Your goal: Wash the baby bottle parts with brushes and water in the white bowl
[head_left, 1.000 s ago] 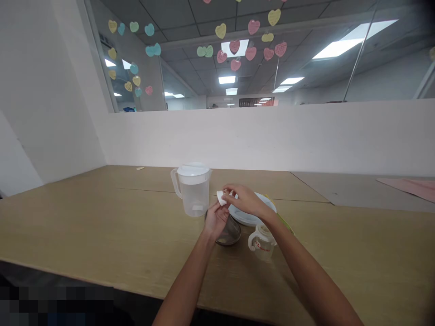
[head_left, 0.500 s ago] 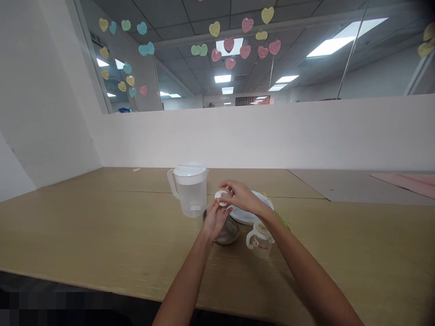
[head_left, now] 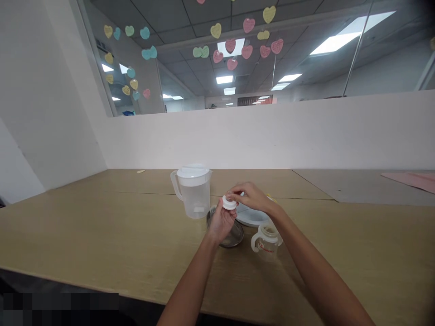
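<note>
My left hand [head_left: 220, 222] and my right hand [head_left: 249, 197] meet above the table, both gripping a small white round cap [head_left: 229, 203]. The left holds it from below, the right pinches it from above. Under my left hand sits a metal bowl [head_left: 234, 235]. A clear baby bottle with white handles [head_left: 267, 242] stands just under my right wrist, with no cap on it. A white plate [head_left: 251, 216] lies behind my right hand. A clear plastic jug with a white lid [head_left: 193, 190] stands to the left of my hands.
The wooden table [head_left: 84, 226] runs wide to both sides, with a white partition wall [head_left: 272, 136] behind it. A grey mat [head_left: 367, 185] and a pink sheet [head_left: 414, 179] lie at the far right. Something yellow-green peeks out beside the plate.
The cap has turned from tilted on its side to sitting flat between my hands. Both hands shifted slightly right; the view moved a little.
</note>
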The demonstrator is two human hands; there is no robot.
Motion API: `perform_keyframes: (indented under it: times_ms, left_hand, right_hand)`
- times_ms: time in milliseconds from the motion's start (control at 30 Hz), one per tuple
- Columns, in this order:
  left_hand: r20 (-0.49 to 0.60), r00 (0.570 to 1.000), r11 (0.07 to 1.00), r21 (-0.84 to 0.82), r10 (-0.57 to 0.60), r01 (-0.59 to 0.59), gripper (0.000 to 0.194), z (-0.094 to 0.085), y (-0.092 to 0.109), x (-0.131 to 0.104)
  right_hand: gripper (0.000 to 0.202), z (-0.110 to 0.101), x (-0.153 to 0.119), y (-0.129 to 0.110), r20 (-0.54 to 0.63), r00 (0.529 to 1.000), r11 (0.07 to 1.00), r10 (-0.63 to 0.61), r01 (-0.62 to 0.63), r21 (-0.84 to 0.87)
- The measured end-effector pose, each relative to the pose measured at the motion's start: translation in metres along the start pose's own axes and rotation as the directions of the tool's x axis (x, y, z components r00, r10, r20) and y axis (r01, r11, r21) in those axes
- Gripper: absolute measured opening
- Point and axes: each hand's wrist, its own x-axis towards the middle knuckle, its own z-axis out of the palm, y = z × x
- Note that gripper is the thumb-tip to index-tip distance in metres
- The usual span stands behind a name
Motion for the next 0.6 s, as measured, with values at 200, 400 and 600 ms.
perform_keyframes:
  times_ms: [200,400,600]
  left_hand:
    - [0.055,0.997,0.999,-0.018,-0.048,0.049,0.035,0.000,-0.002,0.000]
    - [0.114,0.993,0.994,0.109,0.000,-0.012,0.042,0.004,-0.008,0.001]
    - [0.203,0.934,0.770,0.528,0.294,-0.357,0.043,0.012,-0.025,-0.024]
  right_hand:
    - [0.033,-0.004,0.002,0.003,0.044,0.999,1.000,0.009,-0.009,-0.005]
    - [0.027,-0.025,-0.008,-0.008,0.077,0.997,0.992,0.030,-0.039,0.117]
    - [0.033,-0.037,-0.061,0.014,-0.469,0.861,0.979,0.196,-0.147,0.141]
